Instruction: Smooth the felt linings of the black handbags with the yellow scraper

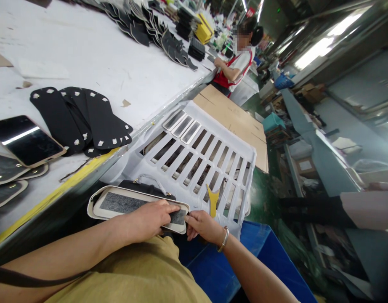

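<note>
A long handbag (96,212) with a cream rim lies across my lap, its flat side with a speckled grey panel (121,204) facing up. Behind the rim, a black part with gold-coloured fittings and a clear wrapped strap (150,180) shows. My left hand (158,215) is closed over the bag's near edge, its index finger laid along the panel's right end. At the bag's right corner, my right hand (202,226) pinches the edge between thumb and curled fingers. The left thumb and the bag's underside are hidden.
A slatted white rack (197,152) holds several white-rimmed plates (181,125) and a yellow forked tool (213,200). On the white table (96,46) lie black pieces (83,118) and a phone (28,141). A blue bin (260,252) stands right; a co-worker (236,69) sits farther off.
</note>
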Action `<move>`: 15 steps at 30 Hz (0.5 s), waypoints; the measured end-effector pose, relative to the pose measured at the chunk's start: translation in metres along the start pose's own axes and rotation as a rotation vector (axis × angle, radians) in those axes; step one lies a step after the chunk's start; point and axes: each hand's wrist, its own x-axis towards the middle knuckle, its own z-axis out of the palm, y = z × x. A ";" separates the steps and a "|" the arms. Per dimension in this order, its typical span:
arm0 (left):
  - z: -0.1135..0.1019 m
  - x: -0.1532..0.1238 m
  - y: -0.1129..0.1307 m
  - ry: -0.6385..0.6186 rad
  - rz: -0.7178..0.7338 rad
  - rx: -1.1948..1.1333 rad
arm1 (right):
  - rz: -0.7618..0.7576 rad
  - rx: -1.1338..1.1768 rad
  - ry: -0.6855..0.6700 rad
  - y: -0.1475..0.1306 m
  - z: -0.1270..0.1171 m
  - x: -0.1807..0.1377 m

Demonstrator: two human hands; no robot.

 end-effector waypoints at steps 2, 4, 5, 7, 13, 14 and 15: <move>0.000 0.000 -0.001 0.004 0.007 -0.002 | 0.031 -0.061 0.003 -0.003 -0.001 0.001; 0.001 0.000 -0.001 0.013 0.010 0.007 | 0.056 -0.106 -0.024 -0.007 -0.001 0.001; 0.001 0.000 -0.001 0.018 0.011 0.018 | 0.062 -0.124 -0.041 -0.009 -0.002 0.000; 0.001 0.000 0.001 0.022 0.017 0.060 | 0.053 -0.161 -0.065 -0.014 -0.002 -0.001; -0.006 -0.010 0.014 0.128 0.098 0.136 | 0.019 -0.236 -0.065 -0.014 -0.002 0.005; -0.008 -0.016 0.017 0.193 0.112 0.096 | 0.009 -0.232 -0.067 -0.012 -0.002 0.007; -0.012 -0.025 0.021 0.272 0.124 0.041 | -0.002 -0.229 -0.061 -0.010 -0.002 0.007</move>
